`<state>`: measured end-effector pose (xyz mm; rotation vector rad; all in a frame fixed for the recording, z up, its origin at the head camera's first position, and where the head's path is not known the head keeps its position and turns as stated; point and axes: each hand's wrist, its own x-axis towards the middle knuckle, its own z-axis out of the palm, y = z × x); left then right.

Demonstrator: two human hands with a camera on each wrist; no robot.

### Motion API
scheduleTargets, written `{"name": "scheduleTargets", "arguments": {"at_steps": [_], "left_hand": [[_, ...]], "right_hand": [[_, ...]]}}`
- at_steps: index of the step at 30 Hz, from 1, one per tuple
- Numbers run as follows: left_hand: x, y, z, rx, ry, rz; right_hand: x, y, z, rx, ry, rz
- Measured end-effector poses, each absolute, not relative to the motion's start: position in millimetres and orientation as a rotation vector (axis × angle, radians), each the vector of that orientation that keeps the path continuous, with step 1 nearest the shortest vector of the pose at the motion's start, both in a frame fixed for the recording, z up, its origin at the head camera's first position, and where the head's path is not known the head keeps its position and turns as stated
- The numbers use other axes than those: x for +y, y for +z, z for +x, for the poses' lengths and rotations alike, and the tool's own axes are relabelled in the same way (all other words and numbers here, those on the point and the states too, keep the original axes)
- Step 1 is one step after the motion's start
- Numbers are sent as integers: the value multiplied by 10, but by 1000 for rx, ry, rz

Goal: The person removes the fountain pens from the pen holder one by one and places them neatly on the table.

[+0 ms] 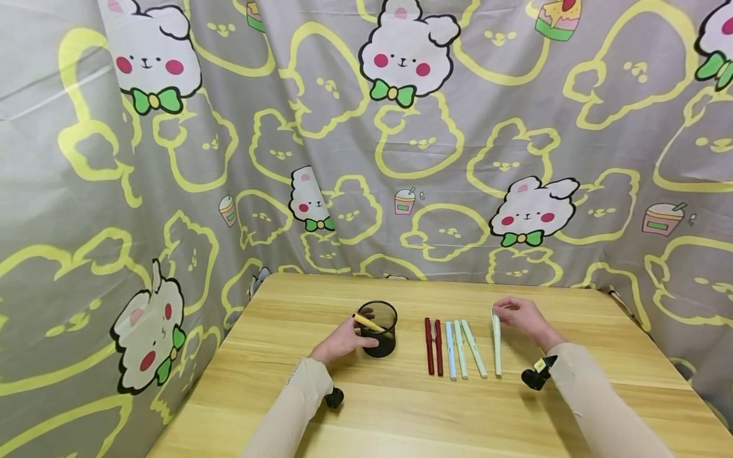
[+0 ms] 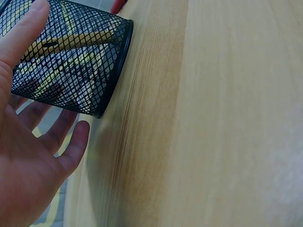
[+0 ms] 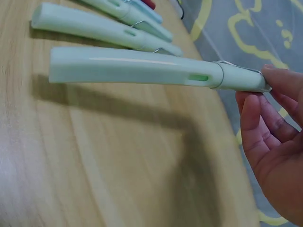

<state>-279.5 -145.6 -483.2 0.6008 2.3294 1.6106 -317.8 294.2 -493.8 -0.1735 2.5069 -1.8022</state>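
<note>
My left hand (image 1: 343, 338) is around a black mesh pen cup (image 1: 379, 344), thumb on the near side and fingers behind. A yellow pen (image 1: 368, 322) leans inside it, and its shaft shows through the mesh in the left wrist view. My right hand (image 1: 522, 318) pinches a pale green pen (image 3: 137, 68) by its clip end between thumb and fingertips; the other end points toward me, with a shadow below. Left of it lie two more pale green pens (image 1: 474, 350), a light blue pen (image 1: 450, 351) and two dark red pens (image 1: 439, 353) side by side.
The wooden table (image 1: 389, 413) runs back to a grey curtain (image 1: 366, 242) printed with cartoon rabbits, which also hangs along the left side. Small black devices are strapped at both wrists.
</note>
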Motion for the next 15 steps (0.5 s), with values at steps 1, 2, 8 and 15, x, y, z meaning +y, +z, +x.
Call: {"name": "scheduleTargets", "arguments": {"at_steps": [1,2,8,15], "left_hand": [[-1456,-4823,-2788,2332,1607,599],[-1456,-4817,-2783,2332,1605,597],[-1455,-4830,-2804,2337,1604,604],[-1456,-4811,-2808,2342,1586,605]], "right_hand": [[2935,-4959,-3183,2515,-1787,-171],[2927,-4979,-3187,2520,-1777,-165],[2881,-5077,-3238,2479,-1783,-124],[2824,-5129,-3305,2369,-1817,-116]]}}
